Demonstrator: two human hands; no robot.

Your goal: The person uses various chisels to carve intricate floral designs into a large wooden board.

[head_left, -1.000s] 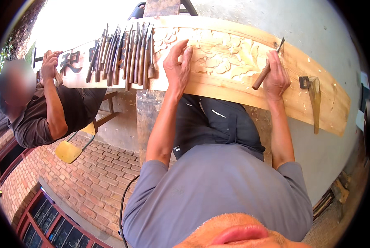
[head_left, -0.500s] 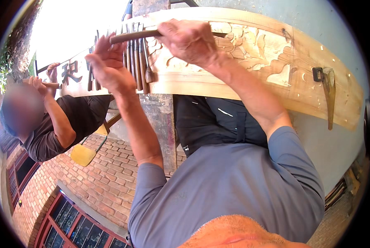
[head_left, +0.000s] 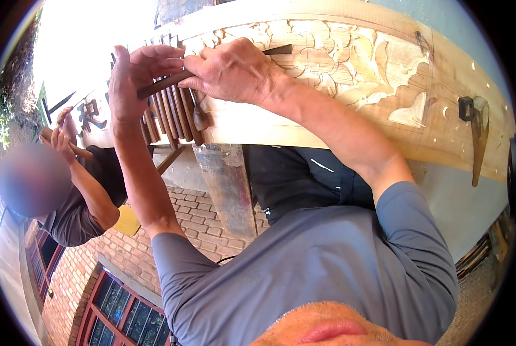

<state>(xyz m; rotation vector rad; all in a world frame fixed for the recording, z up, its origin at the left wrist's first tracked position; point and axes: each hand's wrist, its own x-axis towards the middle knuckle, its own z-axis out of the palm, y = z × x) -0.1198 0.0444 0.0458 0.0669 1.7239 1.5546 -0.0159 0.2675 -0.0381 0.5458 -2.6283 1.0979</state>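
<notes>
My right hand (head_left: 226,72) is closed around a wood carving chisel (head_left: 166,85), its brown handle pointing left and its dark flat blade out to the right over the carved board. Beside the handle's butt end is my left hand (head_left: 132,81), open, thumb raised and fingers stretched toward my right hand. The butt lies at or close to its palm; whether they touch I cannot tell. Beneath the chisel is a long pale wooden board (head_left: 315,130) with leaf and flower relief. Several wooden-handled chisels (head_left: 174,118) lie side by side on it, below my hands.
At the right end of the board lies a wooden-handled tool with a black head (head_left: 466,108). Small shavings are scattered nearby. On the left, another person (head_left: 79,219) holds tools by a painted dark character (head_left: 92,115). A worn plank support (head_left: 223,184) stands under the board.
My left hand has turned, its fingers swinging right over the chisel handle. The right hand and chisel sit slightly further left in view. The whole view has shifted a little.
</notes>
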